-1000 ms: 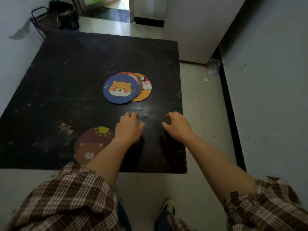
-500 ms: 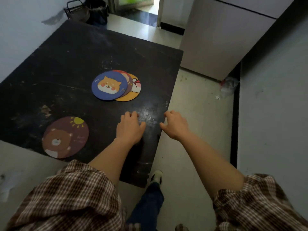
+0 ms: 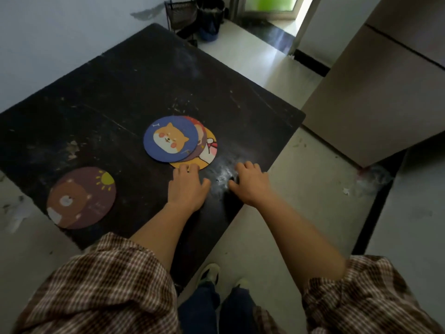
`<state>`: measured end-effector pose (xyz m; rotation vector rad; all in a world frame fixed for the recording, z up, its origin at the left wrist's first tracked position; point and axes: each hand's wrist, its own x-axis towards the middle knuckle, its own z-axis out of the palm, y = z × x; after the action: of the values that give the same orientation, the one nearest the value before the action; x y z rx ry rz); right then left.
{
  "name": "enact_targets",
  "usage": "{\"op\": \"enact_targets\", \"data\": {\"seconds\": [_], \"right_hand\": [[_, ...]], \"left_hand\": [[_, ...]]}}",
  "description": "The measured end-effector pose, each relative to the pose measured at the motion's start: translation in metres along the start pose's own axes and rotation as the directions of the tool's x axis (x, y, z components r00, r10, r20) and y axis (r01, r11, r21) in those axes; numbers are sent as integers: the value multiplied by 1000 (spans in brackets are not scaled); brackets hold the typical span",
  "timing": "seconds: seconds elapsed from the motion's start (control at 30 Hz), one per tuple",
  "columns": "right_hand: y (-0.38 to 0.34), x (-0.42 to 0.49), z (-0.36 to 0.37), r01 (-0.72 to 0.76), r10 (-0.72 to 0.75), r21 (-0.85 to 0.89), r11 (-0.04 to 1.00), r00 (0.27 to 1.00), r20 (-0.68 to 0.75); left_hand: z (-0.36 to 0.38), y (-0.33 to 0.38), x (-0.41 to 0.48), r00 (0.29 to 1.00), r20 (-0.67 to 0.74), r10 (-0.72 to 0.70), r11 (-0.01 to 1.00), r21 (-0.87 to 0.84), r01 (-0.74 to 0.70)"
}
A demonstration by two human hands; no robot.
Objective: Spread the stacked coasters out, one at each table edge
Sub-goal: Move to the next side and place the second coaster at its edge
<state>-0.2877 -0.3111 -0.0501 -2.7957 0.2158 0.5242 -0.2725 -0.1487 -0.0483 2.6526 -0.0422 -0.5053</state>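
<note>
A low black table (image 3: 134, 92) carries a small fanned stack of round coasters. The blue coaster with a dog face (image 3: 169, 138) lies on top, a red one (image 3: 199, 131) peeks out beneath it, and a yellow one (image 3: 209, 153) is lowest. A brown bear coaster (image 3: 80, 197) lies alone near the table's left near edge. My left hand (image 3: 187, 186) rests palm down, fingertips touching the yellow coaster's near rim. My right hand (image 3: 250, 184) hovers at the table's right edge, fingers curled, holding nothing.
A beige cabinet (image 3: 385, 88) stands to the right of the table. A black wire basket (image 3: 179, 13) and dark bags sit by the far wall near a doorway. Pale floor surrounds the table, and my feet (image 3: 209, 273) stand at its near corner.
The view has swung round to the table's right near corner. Both hands have moved forward, and my left fingertips now reach the yellow coaster. The coasters have not shifted on the table.
</note>
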Motion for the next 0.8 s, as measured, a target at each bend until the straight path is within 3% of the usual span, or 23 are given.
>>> {"op": "enact_targets", "data": {"seconds": [0.33, 0.5, 0.8], "right_hand": [[12, 74, -26, 327, -326, -6, 945, 943, 67], [12, 107, -34, 465, -466, 28, 885, 881, 80], [-46, 167, -32, 554, -555, 46, 831, 820, 139]], "left_hand": [[8, 14, 37, 942, -142, -304, 950, -120, 288], [10, 19, 45, 833, -190, -520, 842, -280, 461], [0, -11, 64, 660, -235, -713, 679, -466, 568]]}}
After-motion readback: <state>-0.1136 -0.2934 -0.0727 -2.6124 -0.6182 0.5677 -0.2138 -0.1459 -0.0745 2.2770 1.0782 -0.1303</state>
